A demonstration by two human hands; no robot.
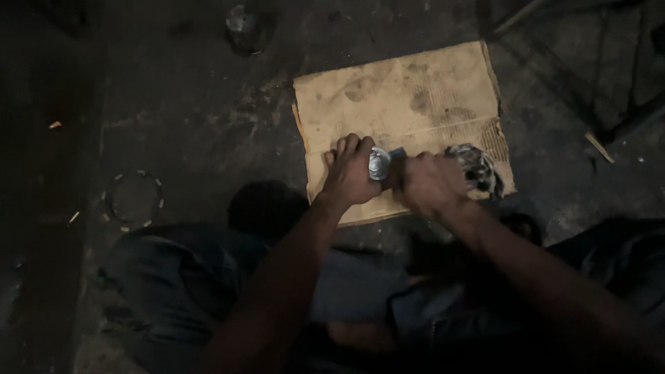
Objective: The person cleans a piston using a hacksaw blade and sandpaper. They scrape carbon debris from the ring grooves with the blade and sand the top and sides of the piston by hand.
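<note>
My left hand (pixel 348 173) grips a small shiny round metal part (pixel 378 164) over the front edge of a stained sheet of cardboard (pixel 402 97). My right hand (pixel 429 183) is closed right beside it, pressed against the part's right side; a small dark blue piece (pixel 397 153) shows between the hands. A crumpled black and white rag (pixel 479 168) sticks out just behind my right hand; I cannot tell whether that hand holds it. My knees in dark trousers fill the bottom of the view.
The cardboard lies on a dark, grimy floor. A ring-shaped part with pale tabs (pixel 134 199) lies on the floor at the left. A round metal can or cup (pixel 246 28) stands at the top. Dark metal rods or frame legs (pixel 623 118) cross the upper right.
</note>
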